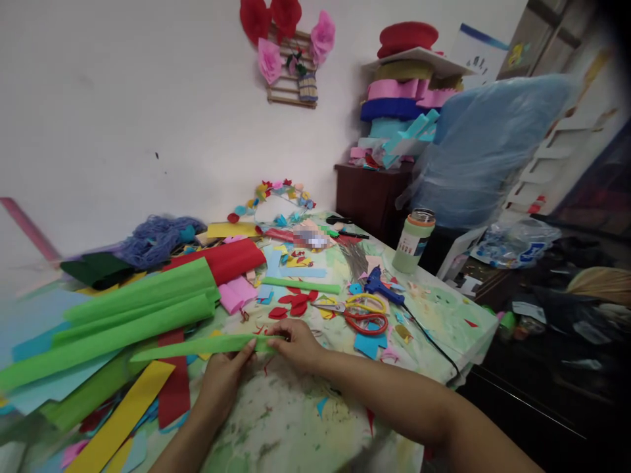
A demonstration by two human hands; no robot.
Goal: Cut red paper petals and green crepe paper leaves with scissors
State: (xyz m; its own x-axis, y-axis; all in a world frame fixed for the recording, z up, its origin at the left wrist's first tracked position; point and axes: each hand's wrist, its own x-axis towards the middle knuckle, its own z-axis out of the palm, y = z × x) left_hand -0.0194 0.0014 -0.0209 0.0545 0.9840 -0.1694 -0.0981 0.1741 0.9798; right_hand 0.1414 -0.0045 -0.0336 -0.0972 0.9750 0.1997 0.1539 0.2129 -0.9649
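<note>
A long light green paper strip [197, 346] stretches over the front middle of the table. Its right part is pinched between the thumb and fingers of my left hand [224, 378]. My right hand [296, 345] holds the strip's right end, close beside the left fingertips. Just beyond my hands lie red paper petals [296, 302] and scissors [365, 315] with one yellow and one red handle loop. Another narrow green strip [300, 285] lies behind the petals. Large light green paper sheets [133, 315] are piled to the left.
A blue glue gun [383, 286] with a black cord lies right of the scissors. A green bottle [414, 243] stands at the table's right edge. Red paper [236, 263], yellow strips [125, 417] and blue yarn [160, 243] lie left. A flower wreath [280, 197] rests against the wall.
</note>
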